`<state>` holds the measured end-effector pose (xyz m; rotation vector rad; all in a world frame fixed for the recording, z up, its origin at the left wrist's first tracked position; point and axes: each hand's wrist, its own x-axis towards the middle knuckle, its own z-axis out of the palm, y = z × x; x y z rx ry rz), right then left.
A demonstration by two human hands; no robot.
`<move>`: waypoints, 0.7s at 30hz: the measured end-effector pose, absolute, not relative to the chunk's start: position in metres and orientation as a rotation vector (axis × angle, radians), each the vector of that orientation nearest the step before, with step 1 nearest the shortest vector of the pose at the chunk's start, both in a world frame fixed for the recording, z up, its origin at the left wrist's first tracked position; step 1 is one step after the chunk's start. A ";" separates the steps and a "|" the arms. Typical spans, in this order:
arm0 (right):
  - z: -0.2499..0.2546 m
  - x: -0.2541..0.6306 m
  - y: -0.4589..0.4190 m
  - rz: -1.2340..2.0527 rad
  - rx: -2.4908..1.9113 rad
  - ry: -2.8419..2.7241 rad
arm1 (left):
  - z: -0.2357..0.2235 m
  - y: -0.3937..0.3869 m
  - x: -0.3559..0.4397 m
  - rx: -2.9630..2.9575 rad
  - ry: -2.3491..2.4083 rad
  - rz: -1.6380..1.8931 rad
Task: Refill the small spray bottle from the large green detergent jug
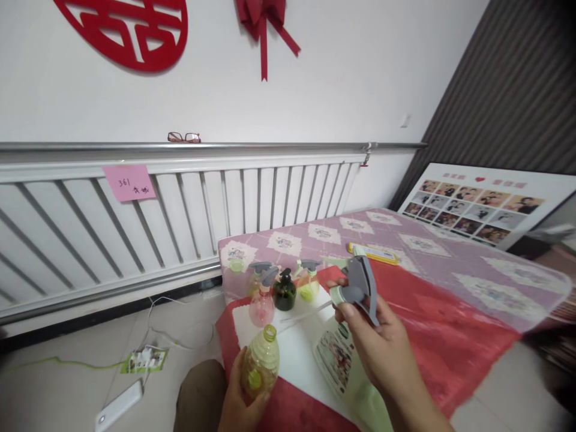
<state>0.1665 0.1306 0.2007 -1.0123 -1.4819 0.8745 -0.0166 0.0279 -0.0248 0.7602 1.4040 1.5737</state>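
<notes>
Here's the left grip (245, 393) wrapped round a yellow bottle (264, 360), neck uncapped, just in front of a pink bottle (261, 309); next along stands a dark green bottle (284, 293); now the right grip (382, 339), clasping a grey spray head (360, 277), tube (310, 311) pointing left, near a pale jug (335, 360), red sheet (432, 318) alongside.

Table (423, 243) Before the Radiator (290, 198)

Bottles (285, 294) stand on the table's left part. In front of them, the left hand (238, 401) holds an uncapped bottle (261, 363); to its right, the right hand (380, 336) holds a pump head (361, 279), with a jug (333, 360) between both hands. A pack (378, 254) lies beyond the right hand. Left of the table, a power strip (146, 359) lies on the floor (58, 390).
</notes>
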 end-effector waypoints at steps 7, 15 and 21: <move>0.203 0.159 0.129 0.943 -0.952 -1.543 | -0.032 0.028 -0.027 1.002 1.448 1.522; 0.195 0.147 0.129 1.054 -0.942 -1.677 | -0.039 0.028 -0.031 1.268 1.521 1.418; 0.164 0.143 0.127 1.254 -0.939 -1.724 | -0.032 0.031 -0.024 1.354 1.486 1.462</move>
